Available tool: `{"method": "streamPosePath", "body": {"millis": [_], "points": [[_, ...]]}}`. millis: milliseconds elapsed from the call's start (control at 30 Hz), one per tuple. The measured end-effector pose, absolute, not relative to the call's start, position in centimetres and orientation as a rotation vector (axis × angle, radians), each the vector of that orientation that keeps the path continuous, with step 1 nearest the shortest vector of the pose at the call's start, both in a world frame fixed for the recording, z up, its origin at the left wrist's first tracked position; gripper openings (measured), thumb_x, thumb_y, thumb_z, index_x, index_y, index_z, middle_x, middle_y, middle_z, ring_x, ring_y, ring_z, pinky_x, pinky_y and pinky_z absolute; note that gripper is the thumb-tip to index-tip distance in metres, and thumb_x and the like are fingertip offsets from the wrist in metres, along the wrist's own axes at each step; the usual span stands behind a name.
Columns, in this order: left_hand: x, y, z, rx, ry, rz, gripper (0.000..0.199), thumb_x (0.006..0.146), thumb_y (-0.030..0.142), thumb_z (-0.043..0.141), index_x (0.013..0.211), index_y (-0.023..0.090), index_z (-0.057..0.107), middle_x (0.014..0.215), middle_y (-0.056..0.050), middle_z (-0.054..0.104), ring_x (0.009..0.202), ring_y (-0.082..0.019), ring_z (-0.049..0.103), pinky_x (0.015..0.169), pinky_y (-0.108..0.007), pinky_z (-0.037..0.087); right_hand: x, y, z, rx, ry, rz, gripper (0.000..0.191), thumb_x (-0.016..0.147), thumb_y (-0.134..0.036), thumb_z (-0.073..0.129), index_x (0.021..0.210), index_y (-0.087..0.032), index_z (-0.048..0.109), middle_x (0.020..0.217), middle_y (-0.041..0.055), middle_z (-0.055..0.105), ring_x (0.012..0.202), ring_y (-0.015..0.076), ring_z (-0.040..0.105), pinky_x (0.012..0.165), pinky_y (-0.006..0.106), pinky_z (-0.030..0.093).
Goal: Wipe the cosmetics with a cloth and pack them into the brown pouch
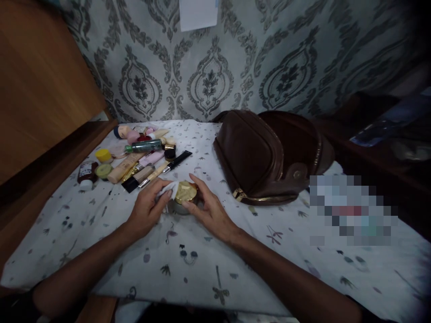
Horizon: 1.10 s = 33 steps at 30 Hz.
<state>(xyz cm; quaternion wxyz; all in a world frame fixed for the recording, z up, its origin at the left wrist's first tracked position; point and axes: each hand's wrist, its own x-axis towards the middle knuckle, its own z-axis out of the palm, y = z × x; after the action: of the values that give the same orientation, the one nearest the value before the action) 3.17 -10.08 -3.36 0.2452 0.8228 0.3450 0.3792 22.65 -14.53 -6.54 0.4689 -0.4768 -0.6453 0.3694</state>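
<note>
A round jar with a gold lid [186, 192] stands on the patterned white cloth [202, 269] near the middle of the view. My right hand [212, 208] holds the jar from the right, thumb at the front of the lid and fingers behind. On the left side, my left hand [148, 204] pinches a white wipe [170, 190] against the edge of the jar. Just beyond my left hand lie a black-capped tube [133, 181] and a black tube [178, 160].
Cosmetics lie in a pile at the back left, with a green bottle [146, 146], a yellow-capped jar [103, 155] and a brown bottle [87, 174]. An open brown leather bag [249, 157] rests at the back right. A wooden panel [43, 80] borders the left; a patterned curtain [208, 76] hangs behind.
</note>
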Motion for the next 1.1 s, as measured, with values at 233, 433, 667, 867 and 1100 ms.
{"method": "streamPosePath", "body": {"millis": [233,433,667,867,1100], "points": [[3.2,-10.3,-3.3,2.294,0.873,1.051,0.018,0.098,0.027,0.050,0.108,0.018,0.063,0.096,-0.004,0.066,0.088,-0.018,0.062,0.079,-0.028,0.047,22.8,-13.8,-6.2,-1.141,-1.670,0.760,0.054,0.085,-0.039,0.068,0.134,-0.022,0.053,0.117,0.0105,0.059,0.109,0.0250,0.059,0.098,0.044,0.048],[3.4,-10.2,-3.4,2.368,0.912,1.068,0.016,0.098,0.024,0.050,0.107,0.017,0.061,0.096,-0.004,0.065,0.090,-0.018,0.062,0.080,-0.029,0.048,22.5,-13.6,-6.1,-1.142,-1.503,0.812,0.043,0.080,-0.041,0.072,0.116,-0.022,0.060,0.111,0.0085,0.061,0.104,0.0245,0.061,0.092,0.041,0.050],[3.8,-10.7,-3.4,2.589,0.794,1.137,0.028,0.097,0.015,0.049,0.124,0.018,0.057,0.101,-0.007,0.060,0.094,-0.018,0.060,0.082,-0.030,0.050,22.2,-13.7,-5.9,-1.128,-1.300,0.989,0.045,0.077,-0.051,0.071,0.108,-0.021,0.059,0.102,0.0061,0.062,0.096,0.0219,0.061,0.086,0.036,0.051],[3.4,-10.5,-3.7,2.765,0.728,1.110,0.036,0.096,0.013,0.047,0.130,0.021,0.056,0.103,-0.009,0.058,0.092,-0.020,0.059,0.074,-0.030,0.051,22.2,-13.5,-5.9,-1.142,-1.130,1.084,0.040,0.079,-0.054,0.067,0.101,-0.021,0.062,0.096,0.0029,0.065,0.092,0.0206,0.061,0.086,0.035,0.049],[3.3,-10.4,-3.2,2.766,0.680,1.105,0.034,0.096,0.008,0.045,0.125,0.020,0.057,0.102,-0.008,0.056,0.090,-0.017,0.059,0.072,-0.027,0.051,22.6,-13.4,-6.2,-1.188,-1.270,0.965,0.042,0.084,-0.051,0.064,0.114,-0.021,0.063,0.111,0.0064,0.067,0.106,0.0235,0.060,0.097,0.039,0.046]]}}
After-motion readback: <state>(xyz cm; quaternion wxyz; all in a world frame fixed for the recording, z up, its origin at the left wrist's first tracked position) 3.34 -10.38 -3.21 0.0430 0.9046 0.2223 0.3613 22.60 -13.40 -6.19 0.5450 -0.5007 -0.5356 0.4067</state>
